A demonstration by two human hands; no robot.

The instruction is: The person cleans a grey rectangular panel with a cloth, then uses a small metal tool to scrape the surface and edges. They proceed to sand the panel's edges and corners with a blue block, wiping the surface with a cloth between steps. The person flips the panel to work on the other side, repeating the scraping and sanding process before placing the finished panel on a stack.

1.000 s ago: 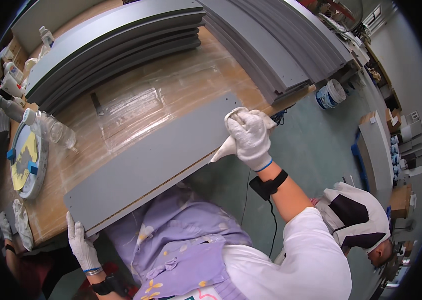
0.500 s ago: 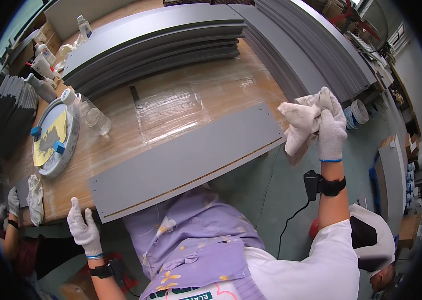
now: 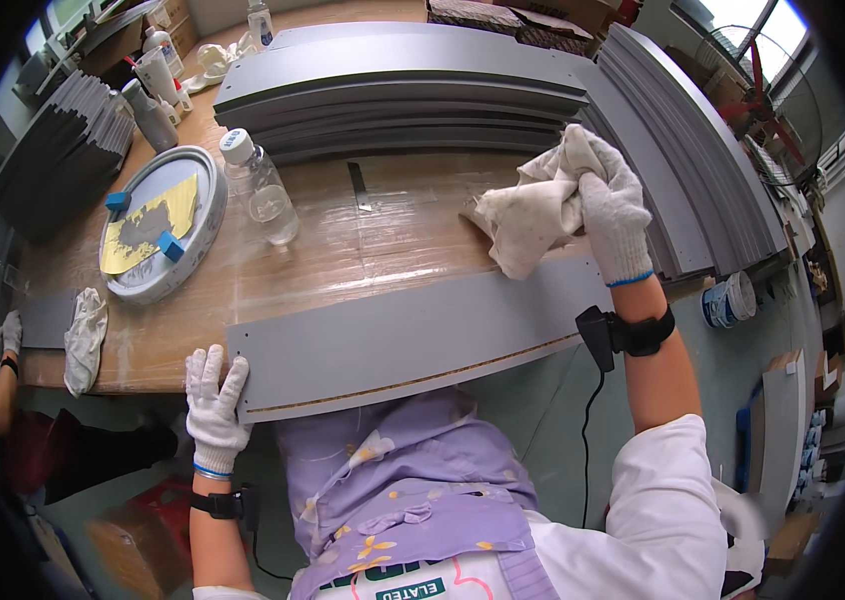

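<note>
Gray panel (image 3: 413, 340) runs lengthwise L–R; L hand (image 3: 215, 410) nearer, fingers splayed (empty); R hand (image 3: 615, 215) clutches rag (image 3: 533, 210) nr R end

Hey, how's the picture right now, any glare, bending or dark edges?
All in the head view: the window at upper right is washed out; light glints off the wooden table; stacked grey boards at right look bowed by the lens; the rim falls to black; the cloth shows its folds clearly.
</note>
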